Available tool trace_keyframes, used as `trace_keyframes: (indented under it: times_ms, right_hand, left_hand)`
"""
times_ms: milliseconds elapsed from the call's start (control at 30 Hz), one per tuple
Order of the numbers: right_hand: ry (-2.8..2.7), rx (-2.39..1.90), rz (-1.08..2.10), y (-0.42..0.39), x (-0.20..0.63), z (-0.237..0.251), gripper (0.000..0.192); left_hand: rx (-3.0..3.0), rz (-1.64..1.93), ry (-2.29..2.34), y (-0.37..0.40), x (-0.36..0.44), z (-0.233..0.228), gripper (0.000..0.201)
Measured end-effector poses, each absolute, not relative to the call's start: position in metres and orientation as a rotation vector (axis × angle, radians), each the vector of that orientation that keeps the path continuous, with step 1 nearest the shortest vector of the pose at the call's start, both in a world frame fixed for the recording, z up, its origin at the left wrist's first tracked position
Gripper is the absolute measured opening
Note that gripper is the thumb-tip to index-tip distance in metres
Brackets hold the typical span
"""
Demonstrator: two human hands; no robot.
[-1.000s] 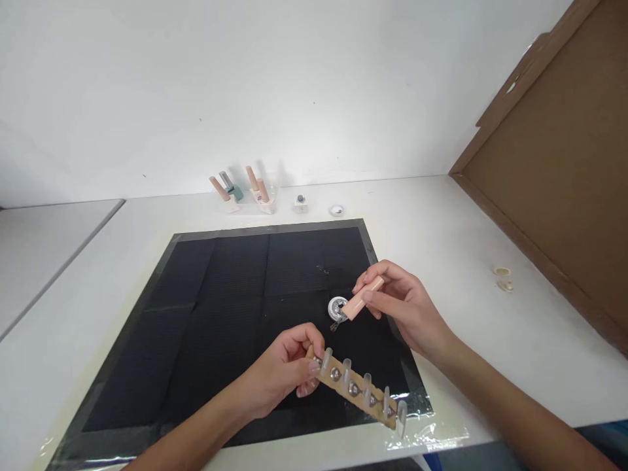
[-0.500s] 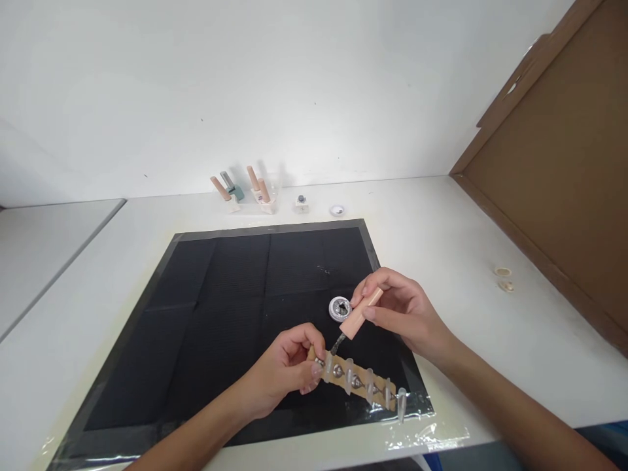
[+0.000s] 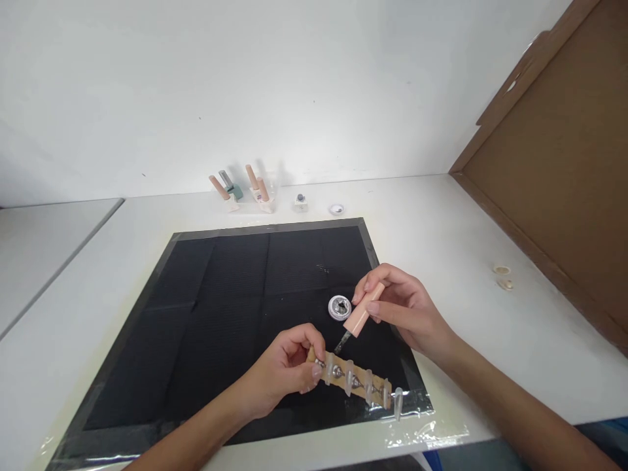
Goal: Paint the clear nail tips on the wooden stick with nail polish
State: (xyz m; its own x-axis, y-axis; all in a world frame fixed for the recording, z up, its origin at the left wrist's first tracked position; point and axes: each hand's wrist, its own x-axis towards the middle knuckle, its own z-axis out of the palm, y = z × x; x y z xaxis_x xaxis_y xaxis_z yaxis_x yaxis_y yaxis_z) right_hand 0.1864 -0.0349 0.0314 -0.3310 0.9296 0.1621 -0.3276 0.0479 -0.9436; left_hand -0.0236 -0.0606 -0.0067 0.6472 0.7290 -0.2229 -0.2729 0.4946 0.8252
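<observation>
My left hand (image 3: 284,373) grips the left end of a tan strip (image 3: 354,382) that carries several clear false nails, held just above the black mat (image 3: 220,307). My right hand (image 3: 400,307) holds a peach-handled polish brush (image 3: 359,316), its dark tip pointing down-left at the strip's left nails. A small round silver pot (image 3: 339,307) sits on the mat just behind the brush.
Several polish bottles in a stand (image 3: 245,190), a small bottle (image 3: 301,202) and a round lid (image 3: 336,209) line the back of the white table. Two small beige rings (image 3: 503,277) lie at right, near a leaning brown cardboard sheet (image 3: 554,163).
My right hand has brought the brush from the silver pot down towards the strip of nails. My left hand has lowered and tilted the strip slightly.
</observation>
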Motion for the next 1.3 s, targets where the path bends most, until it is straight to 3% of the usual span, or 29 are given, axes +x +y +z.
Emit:
trace_keyframes:
  times_ms: [733, 1300]
  right_hand:
    - [-1.364, -0.935, 1.428, -0.0352, 0.1834, 0.031, 0.006]
    - [-1.394, -0.83, 1.535, -0.0366, 0.1819, 0.0288, 0.007]
  left_hand:
    - [0.838, 0.579, 0.628, -0.0606, -0.0247, -0.0048, 0.031]
    - [0.821, 0.553, 0.637, -0.0595, -0.023, -0.0067, 0.034]
